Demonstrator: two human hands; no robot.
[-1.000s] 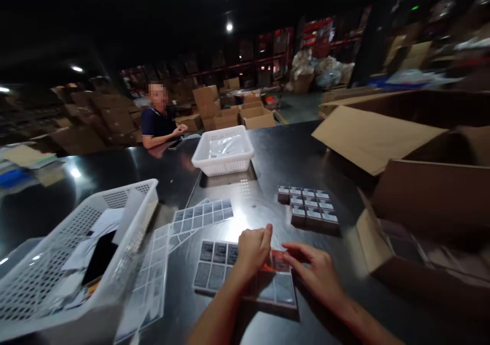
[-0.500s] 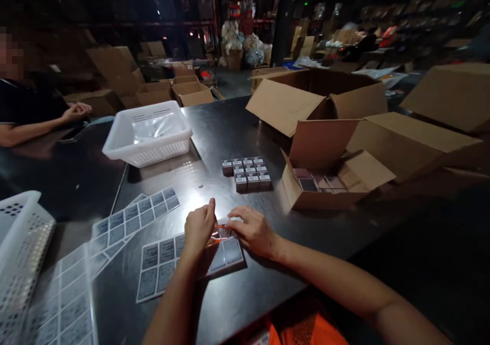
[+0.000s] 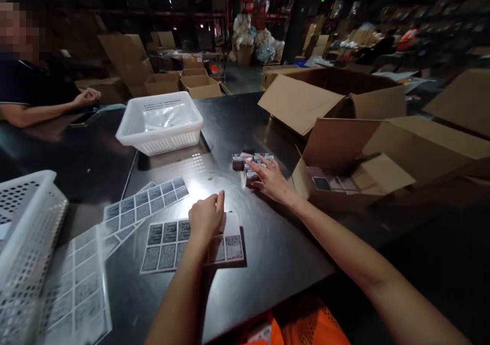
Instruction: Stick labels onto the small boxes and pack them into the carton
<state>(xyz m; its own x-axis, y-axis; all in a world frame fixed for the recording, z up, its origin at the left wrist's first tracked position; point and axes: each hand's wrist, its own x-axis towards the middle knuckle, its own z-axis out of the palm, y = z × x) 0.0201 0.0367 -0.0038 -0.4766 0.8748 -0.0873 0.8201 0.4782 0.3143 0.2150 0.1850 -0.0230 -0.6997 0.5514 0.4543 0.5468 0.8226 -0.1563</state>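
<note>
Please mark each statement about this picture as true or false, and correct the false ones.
1. The right hand lies on the small boxes. True.
2. The left hand rests on a label sheet. True.
3. The white basket near the middle of the table is full of small boxes. False: only clear plastic shows inside it.
4. The carton right of the small boxes is closed. False: its flaps are open and items show inside.
5. Another person's hand rests on the table at the far left. True.
</note>
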